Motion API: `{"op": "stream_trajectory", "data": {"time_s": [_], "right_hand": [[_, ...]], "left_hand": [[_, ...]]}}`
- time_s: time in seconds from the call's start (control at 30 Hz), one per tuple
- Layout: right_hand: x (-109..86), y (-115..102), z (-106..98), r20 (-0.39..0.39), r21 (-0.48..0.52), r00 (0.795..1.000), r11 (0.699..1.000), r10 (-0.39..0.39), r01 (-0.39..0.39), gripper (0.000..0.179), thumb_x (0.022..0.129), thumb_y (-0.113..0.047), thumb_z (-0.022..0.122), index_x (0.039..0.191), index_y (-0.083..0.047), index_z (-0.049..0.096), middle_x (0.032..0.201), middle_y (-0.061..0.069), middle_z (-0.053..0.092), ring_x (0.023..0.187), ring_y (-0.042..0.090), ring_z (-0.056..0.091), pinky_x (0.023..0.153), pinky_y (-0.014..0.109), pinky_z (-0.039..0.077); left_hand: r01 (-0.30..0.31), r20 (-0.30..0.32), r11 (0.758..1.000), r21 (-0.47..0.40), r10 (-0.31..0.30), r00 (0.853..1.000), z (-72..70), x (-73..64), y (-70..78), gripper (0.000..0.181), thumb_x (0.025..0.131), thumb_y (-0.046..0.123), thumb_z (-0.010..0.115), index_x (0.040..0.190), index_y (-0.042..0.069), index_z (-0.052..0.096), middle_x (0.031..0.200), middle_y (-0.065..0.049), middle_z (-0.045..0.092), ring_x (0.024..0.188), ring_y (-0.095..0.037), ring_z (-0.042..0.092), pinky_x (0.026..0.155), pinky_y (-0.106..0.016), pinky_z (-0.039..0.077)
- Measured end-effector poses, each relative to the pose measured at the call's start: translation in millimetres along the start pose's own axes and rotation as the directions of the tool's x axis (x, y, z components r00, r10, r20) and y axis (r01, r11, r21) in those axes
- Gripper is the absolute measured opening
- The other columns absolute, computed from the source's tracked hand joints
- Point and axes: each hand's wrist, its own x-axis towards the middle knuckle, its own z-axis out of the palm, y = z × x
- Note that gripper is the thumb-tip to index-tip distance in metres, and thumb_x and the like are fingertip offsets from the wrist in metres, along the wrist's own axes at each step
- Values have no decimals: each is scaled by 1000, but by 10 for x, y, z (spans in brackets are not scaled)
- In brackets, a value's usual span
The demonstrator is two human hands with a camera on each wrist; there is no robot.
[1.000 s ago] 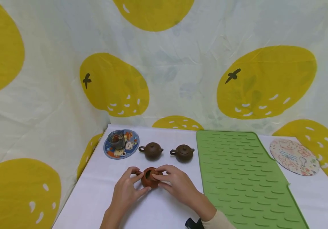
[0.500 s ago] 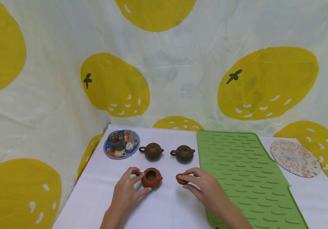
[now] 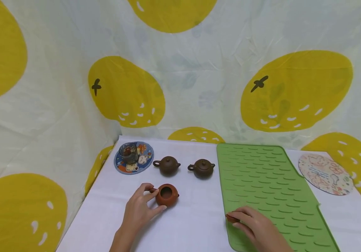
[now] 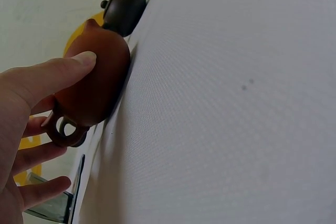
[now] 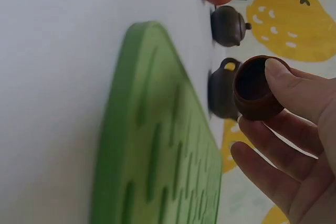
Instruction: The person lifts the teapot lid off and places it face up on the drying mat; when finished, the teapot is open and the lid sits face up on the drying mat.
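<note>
My left hand (image 3: 140,206) grips a small reddish-brown clay teapot (image 3: 171,201) standing on the white cloth. Its thumb (image 4: 73,69) lies along the teapot's body, and other fingers are near the looped handle (image 4: 64,139). The teapot's top is uncovered, showing a dark round opening. Over the left edge of the green mat, my right hand (image 3: 259,225) pinches the matching reddish-brown teapot lid (image 3: 232,219). In the right wrist view, the hollow underside of the lid (image 5: 254,106) faces the camera, with the thumb on its rim. Whether it touches the mat is hard to tell.
Behind the hands stand two dark brown lidded teapots, one left (image 3: 168,166) and one right (image 3: 202,169). A glass cup (image 3: 128,154) sits on a blue patterned round mat (image 3: 142,164). The green ridged mat (image 3: 262,182) lies right, with a pale patterned round mat (image 3: 325,175) beyond.
My right hand has lifted the lid off the reddish-brown teapot and carried it right, to the green mat's edge. My left hand and the teapot have stayed in place.
</note>
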Motion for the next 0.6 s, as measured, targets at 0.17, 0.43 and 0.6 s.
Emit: {"op": "stream_trajectory", "data": {"time_s": [0.17,0.43,0.6], "right_hand": [[-199,156,1,117,-19,992,999,43,-42,36,77,-15,86,109,-28,77,98,-19,65,83,-3,62,67,13,50],[-288,212,25,295,-46,942,987,161,-155,24,89,-27,77,113,-27,77,96,-16,67,81,0,65,65,23,55],[-260,214,53,282,-83,937,979,204,-188,30,89,-27,77,119,-30,76,100,-14,66,78,-1,63,64,23,54]], "left_hand": [[8,15,1000,-3,-8,1000,-2,0,5,60,56,41,100,105,12,83,110,2,67,98,-14,67,76,-31,59],[13,24,1000,-1,-13,1000,-7,10,2,60,57,43,99,106,13,82,111,2,67,98,-13,67,77,-32,60],[23,22,1000,4,-23,1000,-3,6,11,60,57,44,99,106,14,82,111,2,68,98,-13,67,77,-32,60]]}}
